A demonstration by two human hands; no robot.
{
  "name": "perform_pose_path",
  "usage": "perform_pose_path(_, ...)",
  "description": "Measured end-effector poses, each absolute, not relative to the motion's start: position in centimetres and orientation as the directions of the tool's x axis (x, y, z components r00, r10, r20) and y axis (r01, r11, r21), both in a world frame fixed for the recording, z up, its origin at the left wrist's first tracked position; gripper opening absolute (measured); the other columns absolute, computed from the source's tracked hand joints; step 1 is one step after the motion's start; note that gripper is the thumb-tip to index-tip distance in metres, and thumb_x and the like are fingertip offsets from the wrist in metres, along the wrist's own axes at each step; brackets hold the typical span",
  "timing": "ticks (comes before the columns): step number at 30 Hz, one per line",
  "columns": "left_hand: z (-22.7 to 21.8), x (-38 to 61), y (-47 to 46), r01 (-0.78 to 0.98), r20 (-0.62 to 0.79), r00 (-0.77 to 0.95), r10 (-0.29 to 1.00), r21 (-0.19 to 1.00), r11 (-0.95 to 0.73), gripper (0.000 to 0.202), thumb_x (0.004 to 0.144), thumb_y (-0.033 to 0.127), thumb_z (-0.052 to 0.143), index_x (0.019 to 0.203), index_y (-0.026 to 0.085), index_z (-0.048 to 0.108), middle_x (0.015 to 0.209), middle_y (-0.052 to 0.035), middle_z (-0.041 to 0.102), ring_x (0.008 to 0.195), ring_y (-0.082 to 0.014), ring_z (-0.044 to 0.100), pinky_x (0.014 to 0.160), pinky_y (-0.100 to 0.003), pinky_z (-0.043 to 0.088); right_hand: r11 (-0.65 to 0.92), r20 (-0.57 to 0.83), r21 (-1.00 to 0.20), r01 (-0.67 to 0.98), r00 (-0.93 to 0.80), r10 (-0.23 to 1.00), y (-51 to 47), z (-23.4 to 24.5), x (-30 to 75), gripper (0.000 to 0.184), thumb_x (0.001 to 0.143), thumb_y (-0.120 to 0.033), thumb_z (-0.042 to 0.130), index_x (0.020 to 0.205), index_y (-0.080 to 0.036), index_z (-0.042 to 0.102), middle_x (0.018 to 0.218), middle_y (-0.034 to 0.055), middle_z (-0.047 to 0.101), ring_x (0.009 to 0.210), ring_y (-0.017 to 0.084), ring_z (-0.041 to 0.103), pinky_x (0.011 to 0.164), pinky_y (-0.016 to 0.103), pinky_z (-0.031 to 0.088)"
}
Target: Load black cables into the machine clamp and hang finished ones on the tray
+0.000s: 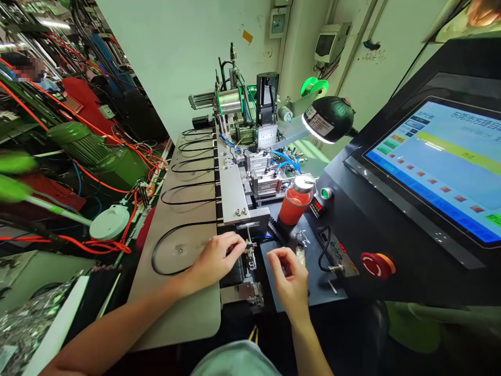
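Observation:
My left hand (219, 256) is closed, its thumb and fingertips pinched together against a small metal fixture (250, 258) on the machine's track. Whatever lies between those fingertips is too small to make out. To the right of the fixture and apart from it, my right hand (290, 279) hovers over the dark machine top with thumb and fingers curled together; I cannot see what they hold, if anything. Beside my left hand, a looped black cable (153, 253) lies on the beige side table (195, 318), its end running towards the track.
More black cable loops (162, 196) line the side table. A red jar with a silver lid (294, 203) stands beyond my right hand. A lit black lamp (331, 117), a touchscreen (438, 167) and a red stop button (378, 265) are on the right. Pneumatic cylinders (266, 175) stand ahead.

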State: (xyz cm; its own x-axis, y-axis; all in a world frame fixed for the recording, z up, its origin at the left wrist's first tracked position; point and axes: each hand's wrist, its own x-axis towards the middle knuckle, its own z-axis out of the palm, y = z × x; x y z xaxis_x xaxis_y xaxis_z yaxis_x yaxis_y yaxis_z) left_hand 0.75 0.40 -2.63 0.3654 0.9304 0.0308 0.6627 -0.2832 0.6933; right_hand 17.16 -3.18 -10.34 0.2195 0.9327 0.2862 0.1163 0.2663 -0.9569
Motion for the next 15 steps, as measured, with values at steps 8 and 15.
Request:
perform_pose_path(8,-3.5,0.6,1.2,0.805,-0.094,0.312,0.945,0.555,-0.211,0.029,0.092,0.025,0.044,0.071,0.017,0.064,0.071,-0.0005,0.065,0.068,-0.0144,0.056,0.065,-0.025,0.035,0.164,0.194,-0.978,0.130,0.271,0.943,-3.0,-11.7,17.8,0.028,0.089,-0.039,0.057,0.072,-0.017,0.059,0.064,-0.0023,0.053,0.057,0.012,0.049,0.054,0.022,0.039)
perform_pose_path(15,-3.2,1.0,1.3,0.853,-0.124,0.283,0.951,0.487,-0.190,0.029,0.090,0.024,0.044,0.072,0.017,0.065,0.067,-0.0004,0.063,0.062,-0.0134,0.052,0.061,-0.025,0.031,0.182,0.208,-0.973,0.145,0.194,0.959,-2.6,-11.8,17.6,0.028,0.091,-0.037,0.053,0.072,-0.018,0.057,0.063,-0.0017,0.053,0.057,0.012,0.048,0.054,0.023,0.038)
